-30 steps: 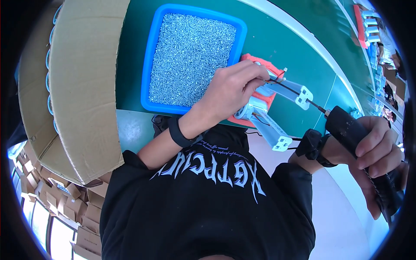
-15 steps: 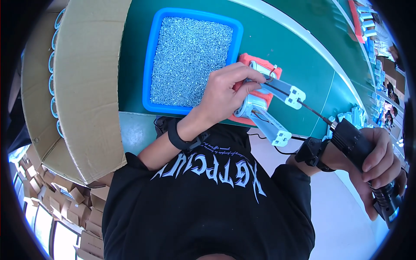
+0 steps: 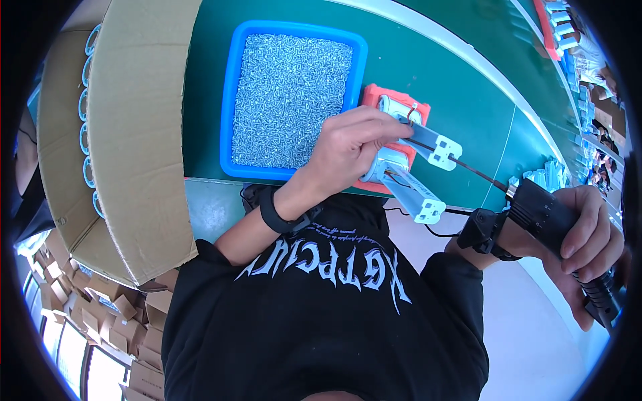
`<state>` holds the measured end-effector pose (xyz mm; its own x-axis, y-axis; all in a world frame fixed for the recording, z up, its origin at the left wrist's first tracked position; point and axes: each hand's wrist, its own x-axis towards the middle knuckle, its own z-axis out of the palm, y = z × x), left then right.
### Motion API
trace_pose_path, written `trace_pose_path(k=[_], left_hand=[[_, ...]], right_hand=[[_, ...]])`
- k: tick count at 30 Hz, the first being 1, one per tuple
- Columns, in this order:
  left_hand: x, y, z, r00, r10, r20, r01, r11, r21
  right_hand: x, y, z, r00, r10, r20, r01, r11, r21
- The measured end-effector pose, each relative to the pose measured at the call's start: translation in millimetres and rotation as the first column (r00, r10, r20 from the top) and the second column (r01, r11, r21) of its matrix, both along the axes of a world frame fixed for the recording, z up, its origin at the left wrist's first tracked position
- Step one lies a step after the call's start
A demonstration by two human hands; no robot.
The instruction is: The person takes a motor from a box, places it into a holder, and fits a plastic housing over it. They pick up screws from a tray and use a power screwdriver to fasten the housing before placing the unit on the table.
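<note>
Head view. Your left hand [image 3: 351,150] sits on the light-grey plastic assembly [image 3: 401,160], fingers curled and pressed down on its near end, fingertips [image 3: 394,127] reaching toward the top piece. That assembly rests on an orange fixture block [image 3: 374,97] on the green table [image 3: 468,100], just beside the right wall of the blue tray [image 3: 227,100] full of small silver screws [image 3: 291,93].

Your right hand [image 3: 588,234] is wrapped tight around the black electric screwdriver [image 3: 555,224]; grip closed on the body, thumb side up. Its thin bit [image 3: 468,167] runs out toward 10 o'clock from the hand and lands at the assembly, by the white bracket end [image 3: 445,150].

Key relation: the assembly lies at about 10 o'clock from the driver grip, and the bit's long axis points straight along that line. The two grey arms of the assembly run roughly 10-to-4 o'clock as well, near parallel to the bit. Left hand is the nearer one, already touching; right hand stands well apart, joined only through the bit. Whether the tip is seated in a screw head — cannot tell, too small.

Cardboard box [image 3: 134,134] sits at 9 o'clock of the tray, light-blue rings along its far side.
</note>
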<state>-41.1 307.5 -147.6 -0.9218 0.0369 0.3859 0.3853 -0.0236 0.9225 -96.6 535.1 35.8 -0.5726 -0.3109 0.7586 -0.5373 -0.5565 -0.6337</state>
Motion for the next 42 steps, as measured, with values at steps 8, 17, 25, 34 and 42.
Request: trace_pose_path(k=[8, 17, 25, 34, 42], left_hand=[[1, -4, 6, 0.999, -0.002, -0.051, -0.007, 0.985, -0.171], [-5, -9, 13, 0.996, 0.055, -0.067, -0.066, 0.984, -0.164], [-13, -6, 0, 0.996, -0.058, 0.066, 0.082, 0.88, -0.469], [-14, -5, -4, 0.999, -0.038, 0.033, 0.049, 0.881, -0.47], [-11, -5, -5, 0.999, -0.026, 0.032, 0.038, 0.881, -0.471]], right_hand=[[3, 3, 1, 1.0, -0.019, 0.025, 0.019, 1.0, -0.001], [-1, -17, 3, 0.995, 0.068, -0.073, -0.059, 0.991, 0.124], [-7, -32, -6, 0.983, 0.172, -0.069, -0.147, 0.951, 0.273], [-11, -36, -9, 0.954, 0.297, -0.047, -0.277, 0.929, 0.246], [-17, -43, -21, 0.932, 0.348, -0.105, -0.324, 0.926, 0.193]])
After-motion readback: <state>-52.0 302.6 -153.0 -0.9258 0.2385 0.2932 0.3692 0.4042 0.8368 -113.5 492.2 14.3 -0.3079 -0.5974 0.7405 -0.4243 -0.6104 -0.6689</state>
